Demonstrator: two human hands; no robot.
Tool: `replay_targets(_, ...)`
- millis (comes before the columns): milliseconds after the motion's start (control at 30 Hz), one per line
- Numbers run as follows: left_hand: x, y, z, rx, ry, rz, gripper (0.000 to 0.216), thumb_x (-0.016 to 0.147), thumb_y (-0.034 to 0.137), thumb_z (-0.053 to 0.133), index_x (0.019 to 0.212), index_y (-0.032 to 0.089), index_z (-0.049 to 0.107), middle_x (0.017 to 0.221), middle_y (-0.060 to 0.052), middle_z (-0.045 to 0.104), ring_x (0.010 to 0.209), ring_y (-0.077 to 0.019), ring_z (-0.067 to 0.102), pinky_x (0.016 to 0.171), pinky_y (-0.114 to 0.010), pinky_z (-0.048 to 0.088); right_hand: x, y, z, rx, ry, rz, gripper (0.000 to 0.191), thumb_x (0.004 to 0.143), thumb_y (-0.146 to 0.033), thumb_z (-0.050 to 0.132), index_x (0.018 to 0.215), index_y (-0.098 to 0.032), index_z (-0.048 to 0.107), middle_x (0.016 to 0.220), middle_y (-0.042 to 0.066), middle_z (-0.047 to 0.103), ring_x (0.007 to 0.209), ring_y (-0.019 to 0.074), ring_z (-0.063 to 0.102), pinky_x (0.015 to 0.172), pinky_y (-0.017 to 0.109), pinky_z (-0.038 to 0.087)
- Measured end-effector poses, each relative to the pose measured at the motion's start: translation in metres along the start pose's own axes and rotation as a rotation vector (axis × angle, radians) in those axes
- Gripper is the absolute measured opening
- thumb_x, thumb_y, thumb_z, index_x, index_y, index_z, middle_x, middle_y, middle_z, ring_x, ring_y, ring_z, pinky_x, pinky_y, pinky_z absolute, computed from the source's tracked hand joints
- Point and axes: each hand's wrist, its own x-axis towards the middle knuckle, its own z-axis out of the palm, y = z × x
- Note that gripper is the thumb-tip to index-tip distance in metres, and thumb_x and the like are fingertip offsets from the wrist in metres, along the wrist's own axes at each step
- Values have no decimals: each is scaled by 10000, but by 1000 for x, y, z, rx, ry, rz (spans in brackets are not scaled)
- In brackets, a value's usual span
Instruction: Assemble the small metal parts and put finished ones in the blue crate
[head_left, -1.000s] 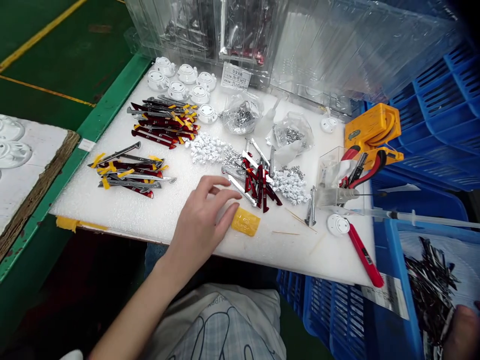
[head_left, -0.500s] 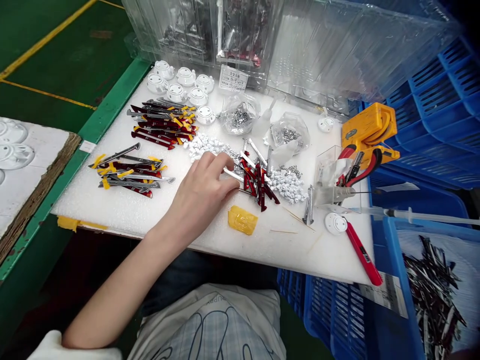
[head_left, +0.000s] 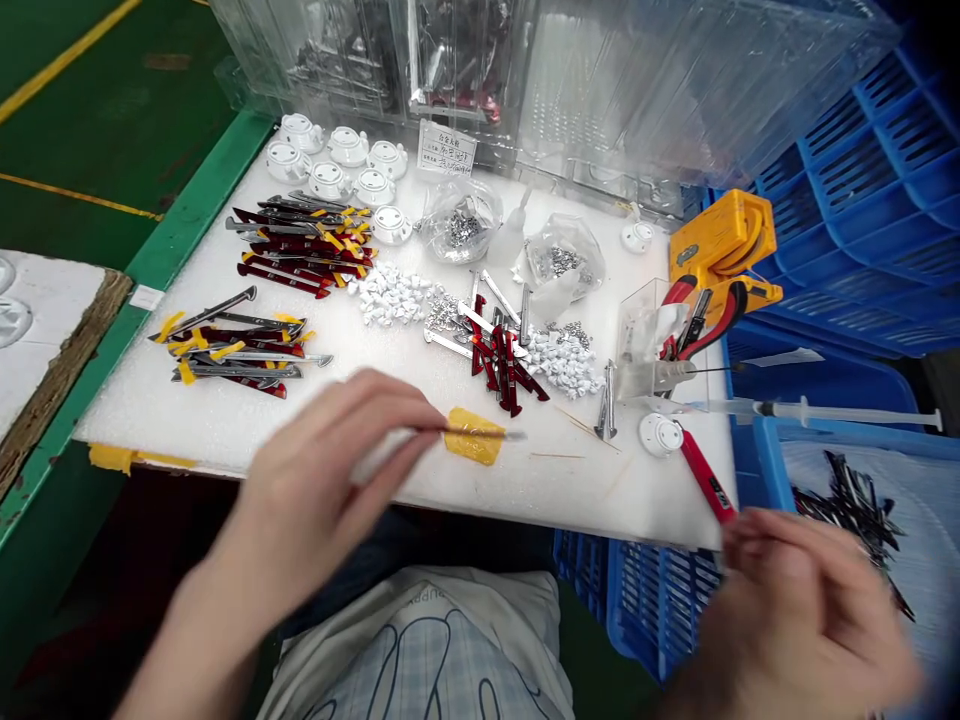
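My left hand (head_left: 330, 470) hovers over the near edge of the white foam board (head_left: 247, 420), its fingers pinched on a thin silver metal strip (head_left: 480, 433) that points right over a yellow piece (head_left: 472, 448). My right hand (head_left: 795, 610) is at the lower right in front of the blue crate, smeared by motion; its fingers look spread and I cannot tell whether it holds anything. A loose heap of red and silver strips (head_left: 499, 355) lies just beyond the yellow piece.
Two piles of strips with yellow tape (head_left: 232, 345) (head_left: 300, 245), white caps (head_left: 330, 165), small white parts (head_left: 390, 295), bags of screws (head_left: 461, 225), a yellow tool (head_left: 720, 245), a red-handled tool (head_left: 705, 475) and a syringe (head_left: 810, 410) crowd the board. A blue crate (head_left: 772, 470) holds dark strips (head_left: 855, 500).
My left hand has drawn back from the red and silver heap toward me with a silver strip in its fingers. My right hand has come up into view from the lower right.
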Motion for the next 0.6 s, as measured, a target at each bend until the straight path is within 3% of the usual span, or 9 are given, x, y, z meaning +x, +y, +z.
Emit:
replay_targets(33,-6,10,11,-147,8,-46,204,1070,89,736,1089,279,807,996,8,827,882,-199,776,808,-284,610,-8,-3,12,7,-51,-33,106,1062,-284,846,962,-263,874,890,36,704,800,198,633,628,321,491)
replay_targets(67,-12,19,22,-307,5,-107,207,1071,81,745,1039,273,814,931,10,829,836,-189,778,759,-271,607,-15,-8,22,68,-228,-11,100,1093,-281,808,1043,-277,895,898,33,714,790,187,648,619,308,500)
replay_targets(100,-18,26,34,-469,-30,-178,156,1081,144,776,988,260,823,868,5,814,784,-183,759,721,-265,597,-21,-14,32,148,-361,14,146,1130,-333,765,1156,-294,903,919,38,726,793,186,666,613,303,514)
replay_targets(167,-28,36,55,-770,-95,-482,246,1099,368,831,897,227,828,817,-6,774,747,-165,710,704,-251,576,-30,-23,45,316,-581,60,254,1178,-435,690,1322,-346,879,960,44,739,806,186,692,605,296,542)
replay_targets(233,-35,39,69,-1110,-186,-704,440,998,586,924,836,197,799,786,2,710,733,-147,680,709,-236,570,-34,-27,51,434,-649,77,249,1177,-452,694,1336,-383,873,959,37,727,808,180,692,616,295,557)
replay_targets(300,-39,38,77,-1361,-307,-821,539,906,660,984,805,175,769,781,10,675,700,-122,645,703,-226,556,-36,-28,53,498,-658,89,185,1163,-407,729,1259,-386,885,934,22,706,798,169,676,637,296,557)
replay_targets(467,-43,31,79,-1512,-498,-877,570,844,660,1029,781,169,746,766,6,680,665,-118,625,694,-246,545,-39,-27,55,613,-672,102,127,1136,-423,776,1122,-326,857,866,2,664,740,160,618,607,300,509)
replay_targets(533,-44,29,77,-1410,-476,-805,550,891,682,983,801,180,778,773,-2,697,695,-141,646,703,-260,552,-39,-29,55,599,-661,90,155,1137,-435,774,1084,-303,835,850,-3,656,731,160,609,609,303,506)
replay_targets(600,-45,28,74,-1189,-351,-653,476,993,661,898,890,199,848,839,-27,760,788,-173,695,756,-274,572,-38,-29,55,525,-631,60,144,1149,-400,758,1083,-287,819,863,-3,664,761,162,621,643,306,526)
